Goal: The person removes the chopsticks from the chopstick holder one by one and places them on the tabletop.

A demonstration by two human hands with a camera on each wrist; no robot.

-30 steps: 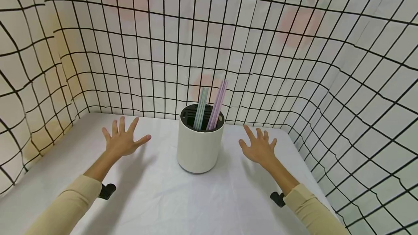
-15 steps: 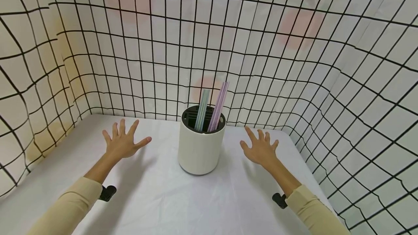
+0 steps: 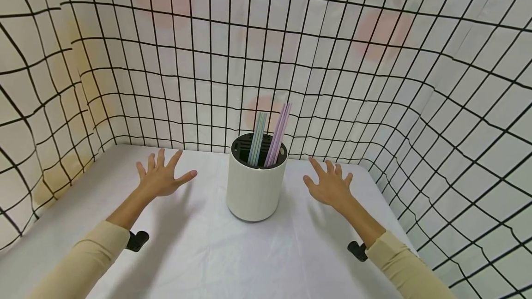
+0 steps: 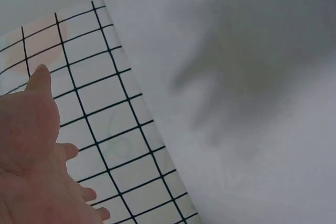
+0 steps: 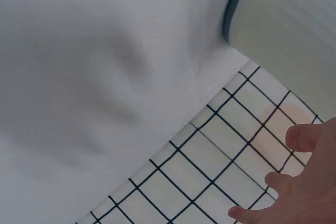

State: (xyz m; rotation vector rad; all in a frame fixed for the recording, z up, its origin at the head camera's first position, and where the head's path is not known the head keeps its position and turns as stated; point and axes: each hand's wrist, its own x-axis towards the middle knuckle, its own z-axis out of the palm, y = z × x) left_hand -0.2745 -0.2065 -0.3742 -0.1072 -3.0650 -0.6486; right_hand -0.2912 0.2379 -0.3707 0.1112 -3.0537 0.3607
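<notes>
A white round holder (image 3: 254, 195) with a black slotted top stands upright on the white table, between my hands. Out of its top lean two bundles of thin sticks: pale blue-green sticks (image 3: 257, 138) and, to their right, taller light purple sticks (image 3: 278, 134). To the left of the holder my left hand (image 3: 160, 179) hovers over the cloth, fingers spread, holding nothing. My right hand (image 3: 330, 186) is spread likewise to the right of it, also with nothing in it. Part of the holder's side (image 5: 289, 35) fills a corner of the right wrist view.
White cloth covers the table (image 3: 249, 262). Black grid netting (image 3: 199, 77) over pale sheeting with faint pink patches rises behind and along both sides. A small black device (image 3: 137, 241) sits at the left wrist, and another black device (image 3: 357, 251) at the right.
My left hand has shifted slightly to the right and up, while my right hand has moved a little up and left. The holder and sticks stay in place.
</notes>
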